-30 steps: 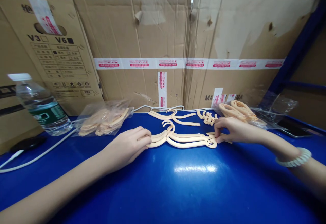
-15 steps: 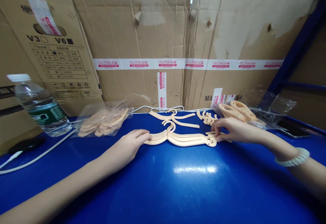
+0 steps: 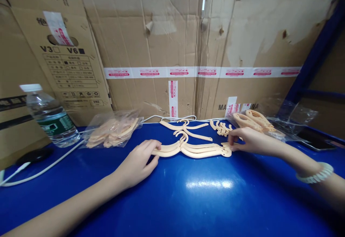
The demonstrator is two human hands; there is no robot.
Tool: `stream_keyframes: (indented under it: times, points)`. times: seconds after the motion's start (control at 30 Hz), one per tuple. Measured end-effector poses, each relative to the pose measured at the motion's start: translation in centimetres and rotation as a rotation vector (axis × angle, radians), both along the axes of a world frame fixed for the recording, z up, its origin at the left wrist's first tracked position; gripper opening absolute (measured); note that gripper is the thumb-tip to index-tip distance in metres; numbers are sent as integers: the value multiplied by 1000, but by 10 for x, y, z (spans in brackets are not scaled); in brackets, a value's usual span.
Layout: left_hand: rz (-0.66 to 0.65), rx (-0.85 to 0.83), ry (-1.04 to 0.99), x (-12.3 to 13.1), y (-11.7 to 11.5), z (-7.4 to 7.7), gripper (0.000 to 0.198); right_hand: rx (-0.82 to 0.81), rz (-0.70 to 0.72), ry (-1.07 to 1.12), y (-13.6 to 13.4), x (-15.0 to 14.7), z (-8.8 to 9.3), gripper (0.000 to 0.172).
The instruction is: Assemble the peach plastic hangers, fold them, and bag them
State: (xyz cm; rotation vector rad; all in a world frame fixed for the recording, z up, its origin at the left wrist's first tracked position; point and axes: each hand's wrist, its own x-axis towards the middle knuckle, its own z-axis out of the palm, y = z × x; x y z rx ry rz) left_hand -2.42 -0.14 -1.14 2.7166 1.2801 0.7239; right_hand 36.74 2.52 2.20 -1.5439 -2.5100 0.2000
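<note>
A beige folding clothes hanger (image 3: 199,153) lies on the blue table in front of me, its arms spread and its hook pointing away. My left hand (image 3: 141,158) is at the hanger's left end, with fingers over it and the thumb at the near edge, hiding the tip. At the other end, my right hand (image 3: 244,140) pinches a flat beige piece by the hanger's right tip. Behind lies a second beige hanger (image 3: 198,133), opened out. Small beige hanger parts (image 3: 222,127) are heaped just beyond my right hand.
A clear bag of beige parts (image 3: 113,131) lies at left, beside a water bottle (image 3: 55,122) and a black device with a white cable (image 3: 35,156). More beige parts (image 3: 254,120) sit on plastic at right, near a phone (image 3: 314,140). Cardboard (image 3: 151,46) stands behind.
The view has shifted slightly. My left thumb has moved away from the fingers at the hanger's left end. My right hand has drawn the small piece closer against the hanger's right tip.
</note>
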Motion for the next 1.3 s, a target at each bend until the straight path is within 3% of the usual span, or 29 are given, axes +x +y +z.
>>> stream_keyframes:
  times: [0.63, 0.83, 1.07, 1.3]
  points:
    - [-24, 50, -36, 4, -5, 2, 9, -36, 45, 5, -15, -18, 11, 13]
    - [-78, 64, -20, 4, -6, 2, 14, 149, 29, 54, -16, -22, 11, 18]
    - [-137, 70, -16, 4, -6, 2, 17, 386, -49, 249, -17, -26, 15, 27]
    - [-169, 87, -29, 4, -7, 3, 20, 335, -207, 528, -18, -21, 16, 44]
